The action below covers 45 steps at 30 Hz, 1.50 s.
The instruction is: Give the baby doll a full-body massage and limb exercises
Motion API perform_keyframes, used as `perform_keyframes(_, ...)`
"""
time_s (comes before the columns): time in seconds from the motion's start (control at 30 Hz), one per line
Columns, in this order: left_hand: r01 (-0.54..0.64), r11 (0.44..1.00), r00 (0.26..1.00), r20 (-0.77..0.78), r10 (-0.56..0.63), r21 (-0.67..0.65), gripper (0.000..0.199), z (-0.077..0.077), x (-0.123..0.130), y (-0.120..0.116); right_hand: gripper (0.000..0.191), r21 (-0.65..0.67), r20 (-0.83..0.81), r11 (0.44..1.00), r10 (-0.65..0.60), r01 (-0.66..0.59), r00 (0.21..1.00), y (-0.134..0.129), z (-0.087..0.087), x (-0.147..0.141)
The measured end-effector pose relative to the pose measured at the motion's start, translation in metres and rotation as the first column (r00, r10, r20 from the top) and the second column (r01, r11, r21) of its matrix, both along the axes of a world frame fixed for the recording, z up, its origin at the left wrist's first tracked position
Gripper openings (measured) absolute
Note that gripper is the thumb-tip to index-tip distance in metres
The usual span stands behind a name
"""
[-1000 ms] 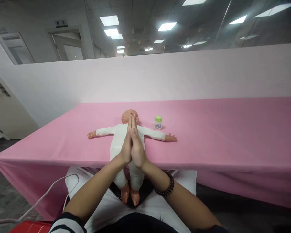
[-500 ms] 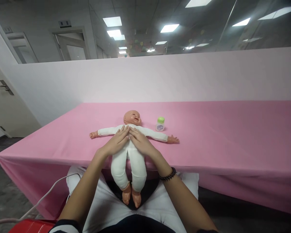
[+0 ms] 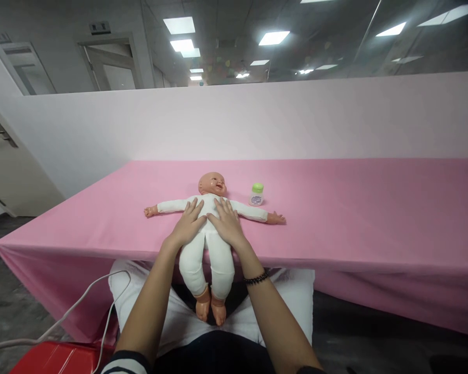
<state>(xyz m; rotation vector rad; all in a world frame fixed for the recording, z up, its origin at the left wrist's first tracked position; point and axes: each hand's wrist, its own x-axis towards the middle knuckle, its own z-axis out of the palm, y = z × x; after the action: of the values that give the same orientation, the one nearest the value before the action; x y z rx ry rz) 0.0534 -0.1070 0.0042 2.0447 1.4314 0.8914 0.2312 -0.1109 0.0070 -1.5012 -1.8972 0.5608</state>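
A baby doll [image 3: 212, 249] with a white cloth body lies on its back, arms spread wide and legs hanging over the table's near edge toward my lap. Flat on the left side of its chest rests my left hand [image 3: 189, 222], open, fingers pointing up toward the shoulder. My right hand [image 3: 226, 222] lies open on the other side of the chest, thumb near the left thumb. White cloth shows between the two hands. Beyond the doll's right-hand arm stands a small jar [image 3: 257, 194] with a green lid, which neither hand touches.
A pink cloth [image 3: 354, 213] covers the table and hangs down its front. Behind it rises a white wall [image 3: 257, 122] with glass above. A red stool or box [image 3: 54, 358] and a pale cable [image 3: 76, 306] are at lower left, and a door [image 3: 11, 161] at far left.
My hands have moved apart from the middle of the doll's chest toward its sides, uncovering the cloth between them. The doll and jar keep their places on the table.
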Motion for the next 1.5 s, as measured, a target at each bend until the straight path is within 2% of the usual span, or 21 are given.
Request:
perform_keyframes(0.1,-0.092,0.995,0.98,0.175,0.096,-0.031,0.066,-0.012,-0.002,-0.001,0.087,-0.027,-0.158,0.996,-0.086,0.083,0.984,0.0,-0.008,0.002)
perform_keyframes(0.2,-0.143,0.989,0.94,0.311,0.144,-0.027,0.061,-0.02,-0.001,-0.002,0.087,-0.01,-0.262,0.987,-0.159,0.162,0.952,-0.002,-0.013,0.003)
perform_keyframes(0.27,-0.233,0.972,0.903,0.376,0.209,0.021,0.047,-0.022,0.0,-0.002,0.073,0.057,-0.305,0.968,-0.217,0.245,0.928,-0.004,-0.014,0.003)
perform_keyframes(0.37,-0.383,0.903,0.863,0.426,0.273,0.197,0.016,-0.021,0.002,-0.003,0.036,0.218,-0.347,0.897,-0.296,0.384,0.89,-0.008,-0.013,0.003)
perform_keyframes(0.4,-0.378,0.887,0.873,0.422,0.246,0.266,0.015,-0.019,0.002,-0.004,0.027,0.27,-0.356,0.868,-0.311,0.416,0.881,-0.01,-0.012,0.003)
perform_keyframes(0.47,-0.28,0.888,0.914,0.384,0.13,0.366,0.021,-0.014,0.003,-0.009,0.026,0.365,-0.373,0.83,-0.284,0.421,0.883,-0.012,-0.011,0.001)
perform_keyframes(0.53,-0.148,0.901,0.945,0.326,0.008,0.407,0.023,-0.009,0.003,-0.014,0.028,0.453,-0.382,0.828,-0.153,0.329,0.911,-0.015,-0.01,0.0)
perform_keyframes(0.6,-0.028,0.905,0.96,0.264,-0.094,0.424,0.02,-0.004,0.004,-0.018,0.027,0.513,-0.367,0.842,0.04,0.166,0.929,-0.016,-0.008,-0.001)
perform_keyframes(0.67,0.077,0.909,0.962,0.208,-0.175,0.409,0.012,0.0,0.003,-0.019,0.025,0.509,-0.333,0.861,0.175,0.021,0.927,-0.017,-0.007,-0.001)
perform_keyframes(0.7,0.119,0.914,0.963,0.179,-0.201,0.388,0.015,0.001,0.003,-0.019,0.026,0.482,-0.312,0.876,0.196,-0.022,0.93,-0.017,-0.007,-0.001)
perform_keyframes(0.8,0.179,0.938,0.977,0.06,-0.206,0.297,0.039,0.002,0.001,-0.015,0.039,0.346,-0.193,0.935,0.156,-0.082,0.969,-0.014,-0.005,0.002)
perform_keyframes(0.9,0.163,0.968,0.987,-0.043,-0.157,0.193,0.052,0.0,-0.001,-0.012,0.051,0.196,-0.048,0.976,0.109,-0.098,0.993,-0.013,-0.003,0.003)
perform_keyframes(1.0,0.083,0.991,0.997,-0.017,-0.082,0.102,0.06,-0.004,-0.003,-0.009,0.056,0.092,-0.011,0.995,0.047,-0.046,0.999,-0.011,-0.002,0.002)
perform_keyframes(1.13,-0.065,0.998,0.99,0.126,0.062,0.021,0.069,-0.013,-0.004,-0.008,0.072,0.043,-0.14,0.998,-0.044,0.05,0.989,-0.008,-0.01,0.002)
perform_keyframes(1.23,-0.173,0.985,0.954,0.245,0.173,-0.02,0.073,-0.019,-0.003,-0.009,0.074,0.039,-0.245,0.993,-0.102,0.115,0.964,-0.008,-0.015,0.003)
perform_keyframes(1.3,-0.22,0.975,0.932,0.297,0.205,0.017,0.066,-0.019,-0.002,-0.011,0.066,0.084,-0.297,0.977,-0.165,0.198,0.941,-0.011,-0.015,0.003)
perform_keyframes(1.4,-0.279,0.937,0.921,0.336,0.199,0.209,0.036,-0.016,-0.001,-0.016,0.04,0.209,-0.379,0.911,-0.261,0.357,0.888,-0.018,-0.012,0.002)
perform_keyframes(1.43,-0.274,0.92,0.926,0.336,0.174,0.279,0.026,-0.014,0.0,-0.019,0.033,0.259,-0.4,0.882,-0.272,0.392,0.875,-0.02,-0.011,0.001)
perform_keyframes(1.5,-0.203,0.907,0.948,0.306,0.088,0.369,0.016,-0.011,0.001,-0.024,0.032,0.359,-0.42,0.845,-0.233,0.396,0.877,-0.024,-0.01,-0.001)
